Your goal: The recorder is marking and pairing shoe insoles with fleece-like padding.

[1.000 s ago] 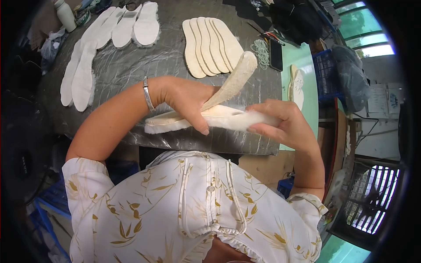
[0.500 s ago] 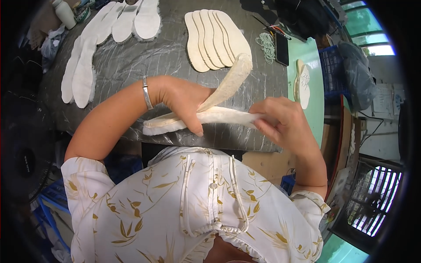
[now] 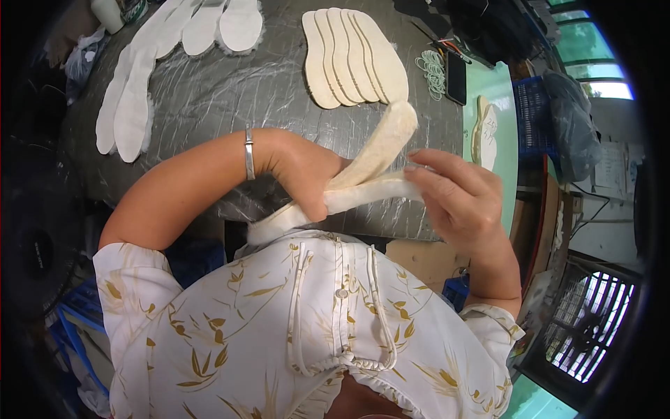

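Note:
My left hand is closed around the middle of a white fleece insole, with my thumb across its near side. In the same grip is the lower end of a cream insole, which sticks up to the far right. The fleece insole's left end curves out below my hand, close to my shirt. My right hand is at the fleece insole's right end, thumb and forefinger tips together by its upper edge. That end passes behind my fingers, so how it is held there is partly hidden.
A fanned stack of cream insoles lies on the dark, plastic-covered table. Several white fleece-edged insoles lie at the left. A phone, green bands and another insole pair are at the right.
My right fingers have shifted up to the fleece insole's upper edge. Both insoles have moved slightly right, and the fleece insole's left end has dropped nearer my body.

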Action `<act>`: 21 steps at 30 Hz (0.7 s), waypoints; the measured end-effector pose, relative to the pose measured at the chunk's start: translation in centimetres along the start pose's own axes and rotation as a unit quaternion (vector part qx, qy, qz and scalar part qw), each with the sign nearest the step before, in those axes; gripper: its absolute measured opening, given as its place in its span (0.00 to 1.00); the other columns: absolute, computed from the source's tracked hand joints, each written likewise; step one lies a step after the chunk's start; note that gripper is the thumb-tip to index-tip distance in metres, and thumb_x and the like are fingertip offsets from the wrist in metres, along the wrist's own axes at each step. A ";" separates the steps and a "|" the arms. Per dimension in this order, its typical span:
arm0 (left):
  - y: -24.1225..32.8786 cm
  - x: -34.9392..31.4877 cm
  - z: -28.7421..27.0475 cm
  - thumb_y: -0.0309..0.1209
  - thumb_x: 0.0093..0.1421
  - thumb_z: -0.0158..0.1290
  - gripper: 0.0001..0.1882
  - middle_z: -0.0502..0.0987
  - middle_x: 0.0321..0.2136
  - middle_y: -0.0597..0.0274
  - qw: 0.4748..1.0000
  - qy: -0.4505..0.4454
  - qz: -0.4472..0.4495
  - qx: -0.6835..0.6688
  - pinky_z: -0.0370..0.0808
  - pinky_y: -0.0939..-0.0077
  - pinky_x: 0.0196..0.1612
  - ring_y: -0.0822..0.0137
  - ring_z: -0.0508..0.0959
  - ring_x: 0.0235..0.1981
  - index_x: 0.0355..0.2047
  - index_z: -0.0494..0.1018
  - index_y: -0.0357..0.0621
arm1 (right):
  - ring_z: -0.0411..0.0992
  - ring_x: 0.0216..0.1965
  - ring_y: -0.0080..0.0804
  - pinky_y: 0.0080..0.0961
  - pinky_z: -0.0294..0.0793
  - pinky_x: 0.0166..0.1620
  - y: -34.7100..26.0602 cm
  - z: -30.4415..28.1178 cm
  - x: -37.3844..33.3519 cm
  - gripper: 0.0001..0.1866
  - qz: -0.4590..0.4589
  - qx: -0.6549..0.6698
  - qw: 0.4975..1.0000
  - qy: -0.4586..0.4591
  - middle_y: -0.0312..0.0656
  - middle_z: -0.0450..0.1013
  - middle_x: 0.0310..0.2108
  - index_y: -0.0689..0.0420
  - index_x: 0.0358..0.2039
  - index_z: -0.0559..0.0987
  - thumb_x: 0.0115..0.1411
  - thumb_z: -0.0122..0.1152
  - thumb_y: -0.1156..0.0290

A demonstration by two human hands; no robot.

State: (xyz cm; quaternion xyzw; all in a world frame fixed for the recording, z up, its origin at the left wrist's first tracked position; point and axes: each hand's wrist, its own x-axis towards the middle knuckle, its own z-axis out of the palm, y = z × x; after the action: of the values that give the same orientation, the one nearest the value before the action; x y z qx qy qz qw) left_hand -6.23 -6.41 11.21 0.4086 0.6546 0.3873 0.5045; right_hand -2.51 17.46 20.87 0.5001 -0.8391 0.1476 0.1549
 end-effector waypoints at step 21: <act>-1.2 2.7 1.9 0.43 0.72 0.36 0.27 0.75 0.51 0.50 0.839 0.097 0.174 -0.506 0.71 0.70 0.57 0.63 0.75 0.53 0.59 0.64 0.30 | 0.75 0.30 0.40 0.32 0.74 0.32 0.5 -0.4 1.2 0.16 0.099 0.097 0.989 -0.046 0.38 0.75 0.32 0.55 0.34 0.77 0.43 0.66 0.82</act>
State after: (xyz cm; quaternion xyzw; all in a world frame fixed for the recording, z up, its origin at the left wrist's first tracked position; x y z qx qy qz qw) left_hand -4.97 -4.21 8.82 0.1644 0.3313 0.7834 0.4994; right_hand -3.43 16.91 21.63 0.4334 -0.8725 0.2197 0.0518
